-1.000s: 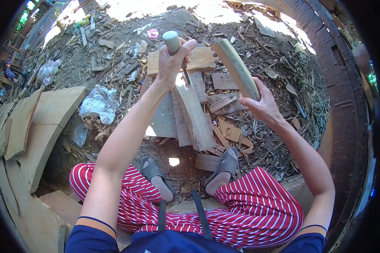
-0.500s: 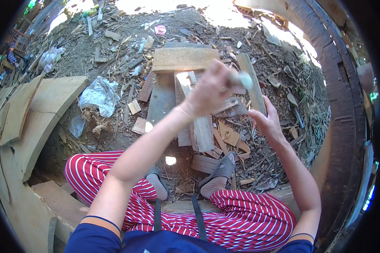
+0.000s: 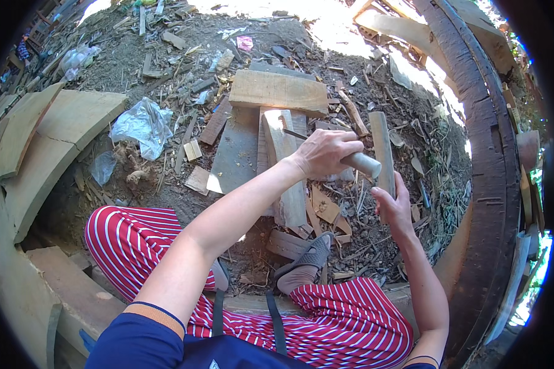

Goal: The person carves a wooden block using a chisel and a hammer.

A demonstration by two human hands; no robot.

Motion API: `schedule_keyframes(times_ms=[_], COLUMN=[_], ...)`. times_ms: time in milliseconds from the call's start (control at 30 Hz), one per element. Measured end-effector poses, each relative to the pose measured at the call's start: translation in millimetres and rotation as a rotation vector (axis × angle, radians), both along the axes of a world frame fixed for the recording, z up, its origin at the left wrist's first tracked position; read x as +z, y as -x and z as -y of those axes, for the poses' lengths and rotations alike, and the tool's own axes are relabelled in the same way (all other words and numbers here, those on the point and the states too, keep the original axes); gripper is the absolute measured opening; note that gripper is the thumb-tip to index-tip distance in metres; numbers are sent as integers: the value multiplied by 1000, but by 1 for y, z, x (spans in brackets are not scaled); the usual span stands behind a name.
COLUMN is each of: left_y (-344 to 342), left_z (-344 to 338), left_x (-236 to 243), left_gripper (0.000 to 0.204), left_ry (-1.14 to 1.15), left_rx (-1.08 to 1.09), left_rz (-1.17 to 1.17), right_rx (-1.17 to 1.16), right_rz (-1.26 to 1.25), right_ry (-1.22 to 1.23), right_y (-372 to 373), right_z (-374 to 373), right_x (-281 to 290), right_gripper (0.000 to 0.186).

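My left hand [image 3: 329, 154] grips a chisel by its pale round handle [image 3: 362, 163]; the chisel lies aslant, its thin blade reaching up-left to the top part of a long wooden piece [image 3: 284, 187], at a pale cut. My right hand [image 3: 393, 203] is wrapped round an upright wooden stick [image 3: 381, 141] just right of the chisel handle. The long piece rests on boards [image 3: 231, 154], with a short thick plank [image 3: 278, 89] lying crosswise beyond it. My knees in striped trousers are bent either side, with a sandalled foot [image 3: 311, 258] below the long piece.
Curved wooden boards [image 3: 64, 150] are stacked at my left. A dark heavy beam [image 3: 489, 178] curves along my right. Dirt strewn with wood scraps [image 3: 325, 206], plastic bags [image 3: 140, 126] and sticks surrounds the boards. A small patterned shape stands far off at the upper left.
My left hand has moved down and right, turning the chisel from upright to aslant with its handle toward me. My right hand has lowered, and its stick stands more upright.
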State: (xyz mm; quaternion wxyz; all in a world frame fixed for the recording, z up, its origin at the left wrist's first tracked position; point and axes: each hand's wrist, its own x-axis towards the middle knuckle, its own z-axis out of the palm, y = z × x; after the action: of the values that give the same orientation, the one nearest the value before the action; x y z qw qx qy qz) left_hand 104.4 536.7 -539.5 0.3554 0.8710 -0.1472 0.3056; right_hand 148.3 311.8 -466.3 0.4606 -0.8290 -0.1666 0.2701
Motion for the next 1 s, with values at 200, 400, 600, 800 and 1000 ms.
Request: schedule_keyframes(times_ms=[200, 400, 600, 800, 1000], left_y=[-14, -21, -21, -28, -29], left_z=[-7, -13, -17, -18, -24], left_x=[3, 6, 3, 5, 5], left_gripper=[23, 27, 23, 16, 10], left_ry=[110, 147, 258, 332, 338], left_rx=[54, -5, 21, 169, 223], left_rz=[-2, -18, 41, 70, 0], right_rx=[13, -23, -55, -333, -329], right_rz=[4, 33, 204, 468, 327], right_ry=[-14, -19, -34, -509, -493], right_y=[1, 10, 25, 66, 74], right_z=[-3, 1, -6, -48, -69], right_x=[0, 16, 52, 50, 37], right_gripper=[54, 54, 51, 48, 35])
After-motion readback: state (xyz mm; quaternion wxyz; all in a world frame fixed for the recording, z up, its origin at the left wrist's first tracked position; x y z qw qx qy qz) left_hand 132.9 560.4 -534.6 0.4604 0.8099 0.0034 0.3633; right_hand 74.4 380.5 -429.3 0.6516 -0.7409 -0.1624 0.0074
